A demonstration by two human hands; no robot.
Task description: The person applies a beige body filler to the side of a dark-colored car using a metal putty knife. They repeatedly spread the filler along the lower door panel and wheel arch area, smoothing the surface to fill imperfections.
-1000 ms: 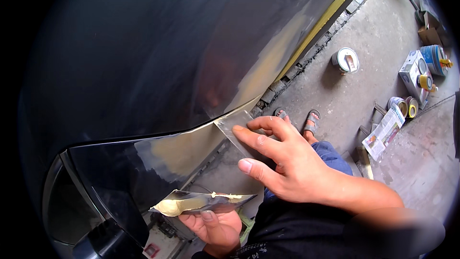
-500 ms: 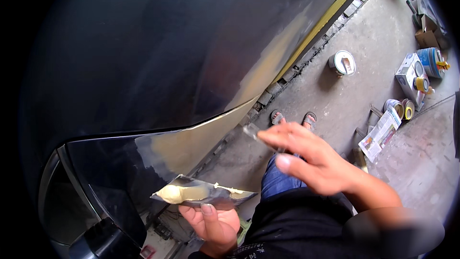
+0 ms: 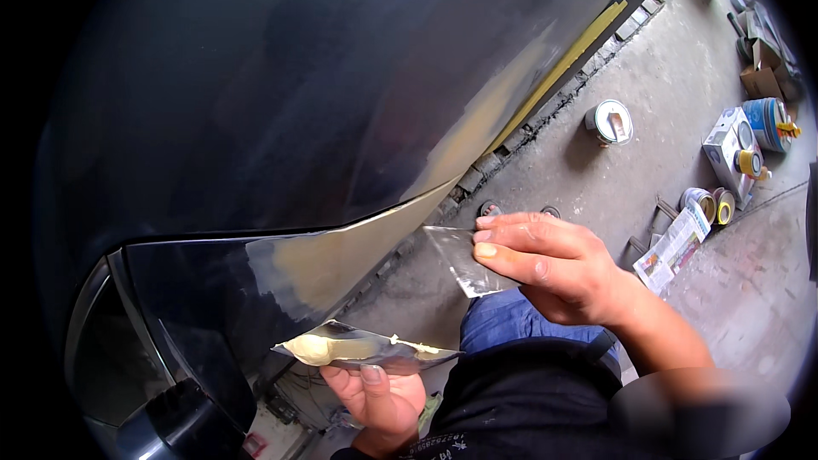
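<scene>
In my left hand (image 3: 381, 400) is a thin dark mixing plate (image 3: 409, 362), pinched at its lower edge. A pale yellow mound of body filler (image 3: 309, 348) lies at the plate's left end, with a smear and small lumps to its right. My right hand (image 3: 558, 264) pinches a thin, flat, see-through scraper (image 3: 464, 260) between thumb and fingers, apart from the plate. Beyond both hands stands a dark car (image 3: 256, 102). Its lower panels carry a wide beige filler patch (image 3: 328, 268) and a longer one (image 3: 481, 132) farther up.
Yellow masking tape (image 3: 562, 77) runs along the car's lower edge. On the concrete floor stands a white-lidded can (image 3: 610, 122). At right are a white box (image 3: 724, 145), a blue can (image 3: 764, 123) and newspaper (image 3: 673, 247). The car's mirror (image 3: 183, 426) is at lower left.
My right hand has turned, so the scraper's flat face now shows above my legs; earlier it was blurred and nearly edge-on. The left hand and plate have barely shifted.
</scene>
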